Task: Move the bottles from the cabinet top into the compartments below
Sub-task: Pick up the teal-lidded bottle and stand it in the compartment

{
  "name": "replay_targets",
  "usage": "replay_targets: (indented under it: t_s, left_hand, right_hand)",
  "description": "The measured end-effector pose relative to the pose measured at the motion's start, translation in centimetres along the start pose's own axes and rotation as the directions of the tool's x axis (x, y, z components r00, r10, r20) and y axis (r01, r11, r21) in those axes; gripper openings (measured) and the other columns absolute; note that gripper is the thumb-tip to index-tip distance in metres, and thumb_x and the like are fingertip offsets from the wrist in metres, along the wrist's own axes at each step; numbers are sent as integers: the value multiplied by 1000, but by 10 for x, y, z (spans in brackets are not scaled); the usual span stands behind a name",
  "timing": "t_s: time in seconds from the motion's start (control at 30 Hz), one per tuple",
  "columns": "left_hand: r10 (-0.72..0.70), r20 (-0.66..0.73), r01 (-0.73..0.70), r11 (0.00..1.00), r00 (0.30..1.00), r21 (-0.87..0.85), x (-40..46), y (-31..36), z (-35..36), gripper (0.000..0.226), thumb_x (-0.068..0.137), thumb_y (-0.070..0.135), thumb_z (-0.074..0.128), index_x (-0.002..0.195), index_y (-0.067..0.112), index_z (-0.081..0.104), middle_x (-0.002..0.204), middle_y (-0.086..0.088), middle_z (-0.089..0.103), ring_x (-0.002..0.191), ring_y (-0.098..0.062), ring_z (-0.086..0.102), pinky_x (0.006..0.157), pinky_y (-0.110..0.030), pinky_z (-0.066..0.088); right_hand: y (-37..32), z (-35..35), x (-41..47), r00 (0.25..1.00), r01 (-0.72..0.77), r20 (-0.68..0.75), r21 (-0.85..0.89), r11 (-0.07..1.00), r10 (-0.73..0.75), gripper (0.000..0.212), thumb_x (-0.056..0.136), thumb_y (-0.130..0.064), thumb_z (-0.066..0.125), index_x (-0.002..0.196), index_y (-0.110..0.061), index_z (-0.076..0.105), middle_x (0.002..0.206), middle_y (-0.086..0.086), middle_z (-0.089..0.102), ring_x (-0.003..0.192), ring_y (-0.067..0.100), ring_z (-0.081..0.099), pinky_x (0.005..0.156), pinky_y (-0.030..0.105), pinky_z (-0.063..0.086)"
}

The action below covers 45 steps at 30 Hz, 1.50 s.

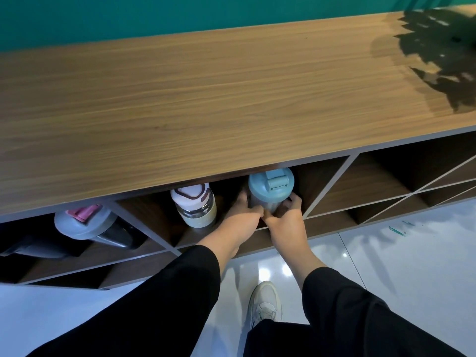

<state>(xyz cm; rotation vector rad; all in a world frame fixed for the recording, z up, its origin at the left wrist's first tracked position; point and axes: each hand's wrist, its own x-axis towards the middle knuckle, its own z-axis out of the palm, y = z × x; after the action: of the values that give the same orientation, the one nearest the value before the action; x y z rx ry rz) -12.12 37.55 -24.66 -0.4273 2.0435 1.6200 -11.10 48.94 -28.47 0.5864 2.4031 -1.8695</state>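
A bottle with a light blue flip lid [270, 185] stands upright in the middle compartment under the wooden cabinet top [206, 94]. My left hand [240, 217] and my right hand [286, 219] both wrap around its lower body, fingers meeting at the front. To its left in the same compartment stands a white-lidded bottle with a glass middle and pale yellow base [194, 204]. A grey bottle with a pink flip cap [86, 222] sits tilted in the compartment further left. No bottle shows on the cabinet top.
Slanted dividers [331, 185] split the cabinet into angled compartments; those to the right hold nothing visible. A plant's shadow [438, 55] falls on the top's right end. White glossy floor [399, 258] lies below, with my white shoe [264, 302] near the cabinet.
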Motion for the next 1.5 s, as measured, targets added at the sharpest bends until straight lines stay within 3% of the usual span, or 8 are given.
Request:
replay_targets:
  t_s: [0.1, 0.4, 0.53, 0.63, 0.97, 1.13, 1.27, 1.5]
  left_hand:
    - [-67, -118, 53, 991, 991, -121, -15, -11, 1, 74, 93, 12, 52, 160, 26, 23, 161, -2, 40, 145, -22, 41, 118, -36, 34]
    - [-50, -179, 28, 992, 983, -121, -33, -28, -15, 66, 98, -4, 43, 158, 17, 27, 159, -9, 40, 146, -20, 38, 103, -20, 30]
    - [36, -147, -44, 998, 989, -53, 1, 7, -9, 72, 96, -1, 44, 160, 24, 21, 160, -8, 40, 144, -26, 41, 116, -34, 34]
    - [85, -96, -76, 993, 992, 89, 9, 18, -6, 61, 97, 15, 48, 154, 26, 31, 148, -3, 53, 130, -25, 52, 105, -34, 40]
    - [109, -307, -142, 986, 945, -88, 1, -23, 9, 63, 93, -12, 44, 151, 12, 38, 146, -15, 52, 134, -23, 50, 109, -27, 37]
    - [125, -235, -131, 991, 964, -13, 28, 3, -5, 70, 96, -6, 38, 160, 17, 21, 163, -9, 35, 147, -24, 37, 121, -40, 29]
    - [135, -94, -130, 990, 986, 58, 28, 8, -6, 65, 95, 1, 40, 154, 28, 33, 152, -1, 50, 139, -20, 46, 112, -31, 35]
    - [110, -255, -163, 966, 961, -199, -7, -14, 15, 57, 95, -11, 43, 147, 11, 41, 133, -3, 55, 125, -17, 53, 93, -16, 40]
  right_hand:
    - [1, 4, -9, 999, -32, 7, -27, 999, 32, 88, 79, -17, 82, 150, -12, 30, 125, 5, 58, 121, 23, 57, 100, 37, 48]
    - [-14, 11, -19, 994, -50, -94, 17, 999, 51, 95, 79, -21, 83, 154, -13, 25, 133, 7, 43, 117, 21, 50, 93, 29, 41]
    - [-18, 19, -25, 990, -30, -134, 95, 995, 43, 79, 83, -16, 79, 145, -11, 31, 123, 3, 47, 113, 17, 52, 89, 26, 41]
    - [-21, 22, -23, 990, -66, -116, 167, 984, 86, 64, 91, -9, 69, 143, -13, 32, 109, -9, 48, 113, 17, 54, 91, 27, 43]
    - [-14, 6, 0, 995, -88, -41, 111, 990, 93, 64, 100, -10, 51, 157, -19, 25, 156, 6, 42, 143, 24, 40, 111, 30, 32]
    - [-18, 15, -11, 987, -115, -94, 158, 981, 131, 58, 99, -3, 50, 152, -13, 30, 145, 10, 48, 131, 25, 50, 103, 32, 41]
    - [-18, 21, -16, 995, -82, -42, 109, 991, 87, 66, 98, 0, 47, 157, -16, 23, 155, 6, 39, 140, 22, 43, 114, 34, 36]
    - [-18, 2, -2, 995, -98, 36, 91, 991, 95, 57, 99, -2, 44, 152, -22, 39, 144, 0, 56, 133, 18, 49, 106, 31, 38]
